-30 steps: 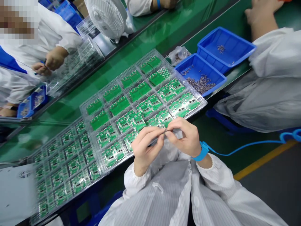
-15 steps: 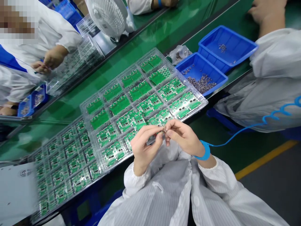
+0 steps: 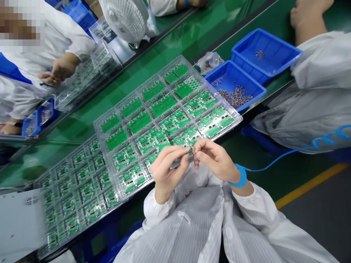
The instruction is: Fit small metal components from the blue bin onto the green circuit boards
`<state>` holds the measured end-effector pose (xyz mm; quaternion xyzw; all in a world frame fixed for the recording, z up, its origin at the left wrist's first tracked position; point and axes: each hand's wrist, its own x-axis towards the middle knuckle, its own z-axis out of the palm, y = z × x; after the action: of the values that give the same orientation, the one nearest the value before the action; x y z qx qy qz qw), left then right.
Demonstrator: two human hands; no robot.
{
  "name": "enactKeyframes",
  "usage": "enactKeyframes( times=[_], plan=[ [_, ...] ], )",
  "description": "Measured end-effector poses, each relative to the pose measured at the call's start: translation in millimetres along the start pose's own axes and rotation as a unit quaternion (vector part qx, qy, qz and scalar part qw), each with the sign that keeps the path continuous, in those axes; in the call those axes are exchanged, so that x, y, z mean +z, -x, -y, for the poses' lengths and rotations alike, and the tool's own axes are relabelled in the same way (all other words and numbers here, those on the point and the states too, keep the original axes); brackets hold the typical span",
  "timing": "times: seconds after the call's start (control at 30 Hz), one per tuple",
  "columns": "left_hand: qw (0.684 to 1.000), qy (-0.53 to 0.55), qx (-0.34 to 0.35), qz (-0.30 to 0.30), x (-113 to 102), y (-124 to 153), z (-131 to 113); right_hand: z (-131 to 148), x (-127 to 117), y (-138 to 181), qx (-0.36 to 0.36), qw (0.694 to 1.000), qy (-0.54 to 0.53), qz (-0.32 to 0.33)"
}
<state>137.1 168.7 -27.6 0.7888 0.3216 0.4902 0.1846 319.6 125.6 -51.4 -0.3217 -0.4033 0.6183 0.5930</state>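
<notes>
My left hand is closed in a pinch over the near edge of the clear tray. At its fingertips shows a sliver of green, like the edge of a small circuit board; most of it is hidden. Facing it, my right hand pinches a tiny electronic component, too small to make out in detail. The fingertips of both hands almost meet. Beneath and beyond them, the tray's compartments hold green circuit boards, some face up with parts and some showing plainer green.
A blue bin of small leaded components stands right of the tray, beside another blue bin. A second tray of boards lies left. A blue coiled cord runs from my right wristband. Co-workers sit opposite and at right; a white fan stands beyond.
My hands have shifted only slightly at the fingertips, with a little more green showing between them. The blue cord has dropped lower at the right, and the right-hand co-worker's arm has moved slightly.
</notes>
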Motion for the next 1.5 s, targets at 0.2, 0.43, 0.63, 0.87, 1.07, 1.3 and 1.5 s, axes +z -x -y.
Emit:
enactKeyframes(
  times=[0.2, 0.43, 0.63, 0.87, 1.07, 1.3, 1.5],
  plan=[
    [1.000, 0.003, -0.026, 0.006, -5.6, 1.3, 4.9, 19.1, -38.7, -4.3, -0.115, 0.965, 0.202, -0.120],
    [0.994, -0.016, -0.111, 0.019, -11.8, 10.0, 11.3, 68.6, -142.7, -64.6, -0.165, 0.740, 0.611, -0.227],
    [0.989, -0.075, -0.128, 0.025, -27.1, 8.1, 8.3, 69.4, -92.7, -84.6, -0.193, 0.767, 0.612, -0.009],
    [0.985, -0.117, -0.128, 0.020, -51.3, 12.5, 17.3, 53.9, -36.3, -78.9, -0.194, 0.720, 0.634, 0.204],
    [0.990, -0.094, -0.105, 0.013, -54.3, 12.8, 14.0, 52.0, -23.4, -72.5, -0.176, 0.773, 0.583, 0.177],
    [0.998, -0.060, 0.003, -0.012, -34.9, 13.2, 8.8, 31.1, 15.2, -37.4, -0.129, 0.908, 0.383, 0.113],
    [0.994, -0.084, 0.075, 0.006, -37.2, 13.0, 10.1, 19.5, 20.1, -24.1, -0.101, 0.961, 0.252, 0.042]
  ],
)
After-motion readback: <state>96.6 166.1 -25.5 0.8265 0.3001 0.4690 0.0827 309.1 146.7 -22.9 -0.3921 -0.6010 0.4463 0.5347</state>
